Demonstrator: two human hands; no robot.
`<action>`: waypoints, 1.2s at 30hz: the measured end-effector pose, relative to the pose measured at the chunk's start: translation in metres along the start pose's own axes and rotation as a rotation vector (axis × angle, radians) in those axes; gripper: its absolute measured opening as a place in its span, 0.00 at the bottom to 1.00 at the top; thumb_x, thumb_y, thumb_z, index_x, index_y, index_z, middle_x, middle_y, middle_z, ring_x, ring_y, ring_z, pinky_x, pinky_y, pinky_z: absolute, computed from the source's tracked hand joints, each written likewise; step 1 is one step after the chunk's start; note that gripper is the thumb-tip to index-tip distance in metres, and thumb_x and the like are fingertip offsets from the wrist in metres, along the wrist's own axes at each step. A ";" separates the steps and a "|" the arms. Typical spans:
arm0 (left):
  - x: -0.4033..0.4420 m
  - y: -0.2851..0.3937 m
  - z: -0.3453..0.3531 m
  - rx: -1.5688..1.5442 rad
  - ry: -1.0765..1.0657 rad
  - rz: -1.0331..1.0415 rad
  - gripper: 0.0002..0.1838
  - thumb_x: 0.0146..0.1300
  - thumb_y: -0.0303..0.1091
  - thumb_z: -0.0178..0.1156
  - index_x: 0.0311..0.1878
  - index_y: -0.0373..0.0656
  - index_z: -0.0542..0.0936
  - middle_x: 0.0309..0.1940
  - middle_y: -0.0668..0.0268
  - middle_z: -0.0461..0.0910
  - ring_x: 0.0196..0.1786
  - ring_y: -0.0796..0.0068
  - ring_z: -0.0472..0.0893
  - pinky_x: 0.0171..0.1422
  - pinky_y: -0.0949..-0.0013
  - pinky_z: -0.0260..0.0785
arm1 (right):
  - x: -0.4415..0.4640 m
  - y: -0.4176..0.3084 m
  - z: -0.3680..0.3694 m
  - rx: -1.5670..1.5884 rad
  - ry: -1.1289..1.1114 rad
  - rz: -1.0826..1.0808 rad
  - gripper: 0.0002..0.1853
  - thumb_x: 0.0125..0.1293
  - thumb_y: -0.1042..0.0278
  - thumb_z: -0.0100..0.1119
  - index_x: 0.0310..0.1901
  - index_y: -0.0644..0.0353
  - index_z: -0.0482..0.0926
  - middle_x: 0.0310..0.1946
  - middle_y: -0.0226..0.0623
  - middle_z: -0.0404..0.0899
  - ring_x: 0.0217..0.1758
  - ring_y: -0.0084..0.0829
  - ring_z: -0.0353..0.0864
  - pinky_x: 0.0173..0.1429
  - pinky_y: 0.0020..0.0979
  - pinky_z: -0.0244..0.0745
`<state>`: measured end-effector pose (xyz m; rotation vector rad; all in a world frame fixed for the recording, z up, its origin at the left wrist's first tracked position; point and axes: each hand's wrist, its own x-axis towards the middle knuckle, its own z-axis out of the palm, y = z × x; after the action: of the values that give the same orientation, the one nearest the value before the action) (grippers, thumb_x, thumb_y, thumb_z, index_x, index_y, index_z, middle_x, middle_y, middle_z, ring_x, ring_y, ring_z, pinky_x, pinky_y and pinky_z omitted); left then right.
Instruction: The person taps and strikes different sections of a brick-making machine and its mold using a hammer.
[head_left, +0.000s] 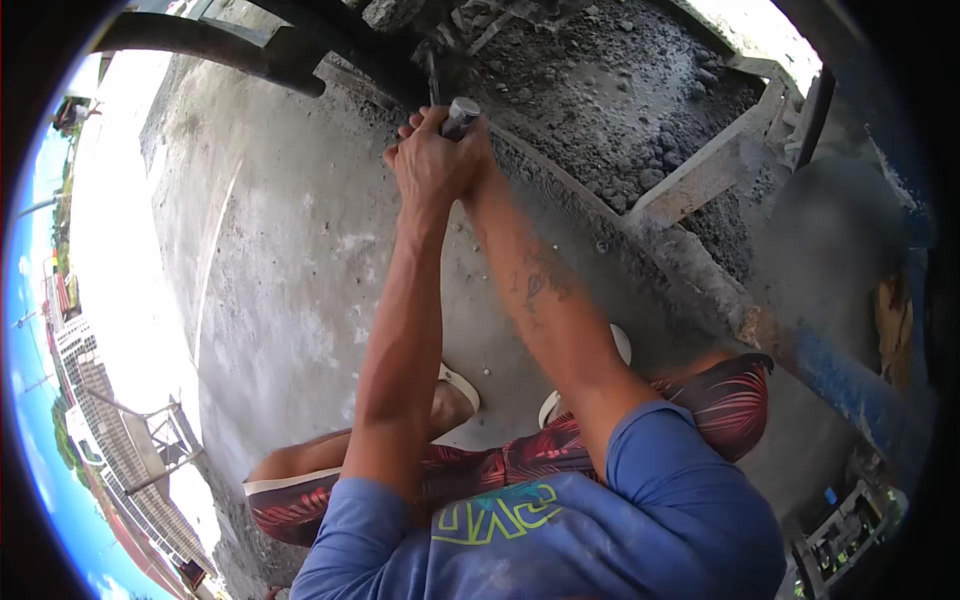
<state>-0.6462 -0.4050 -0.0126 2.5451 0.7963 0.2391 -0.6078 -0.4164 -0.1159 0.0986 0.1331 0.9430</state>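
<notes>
Both my hands are together at the upper middle, close to the edge of the grey concrete slab (330,200). My left hand (425,168) is closed, its fingers curled. My right hand (479,160) is pressed against it and largely covered. Between them sticks up a metal tool with a thick, round, cylindrical end (461,117); the rest of it is hidden in my grip. A thin metal rod (433,78) shows just beyond my fingers. Whether the rod belongs to the same tool I cannot tell.
Dark posts or pipes (190,40) cross the top left. Past the slab edge lies rough rubble (640,110) with a dusty wooden beam (710,160). A blue beam (850,390) runs at the right. My sandalled feet (458,390) stand on the slab.
</notes>
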 end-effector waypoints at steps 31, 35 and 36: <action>-0.023 -0.023 0.022 -0.215 -0.002 0.008 0.24 0.51 0.48 0.60 0.51 0.50 0.78 0.40 0.56 0.81 0.47 0.54 0.78 0.55 0.60 0.55 | 0.010 0.004 -0.041 -0.256 0.270 -0.103 0.30 0.63 0.35 0.44 0.54 0.54 0.71 0.31 0.38 0.75 0.37 0.40 0.75 0.48 0.44 0.69; 0.014 0.006 0.029 -0.140 -0.037 -0.045 0.28 0.52 0.52 0.59 0.53 0.46 0.77 0.41 0.53 0.81 0.51 0.53 0.77 0.63 0.53 0.53 | -0.007 -0.020 0.015 -0.047 0.095 -0.096 0.23 0.65 0.47 0.47 0.52 0.57 0.70 0.29 0.31 0.73 0.38 0.33 0.73 0.45 0.38 0.72; 0.012 0.003 0.027 -0.123 -0.063 -0.048 0.28 0.52 0.53 0.59 0.53 0.46 0.76 0.41 0.56 0.81 0.51 0.53 0.77 0.64 0.52 0.51 | -0.009 -0.016 0.012 -0.059 0.122 -0.117 0.23 0.66 0.48 0.46 0.52 0.57 0.70 0.30 0.31 0.73 0.38 0.34 0.73 0.45 0.38 0.72</action>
<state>-0.6267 -0.4105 -0.0343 2.4031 0.7930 0.1853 -0.5987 -0.4331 -0.1059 -0.0210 0.2210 0.8351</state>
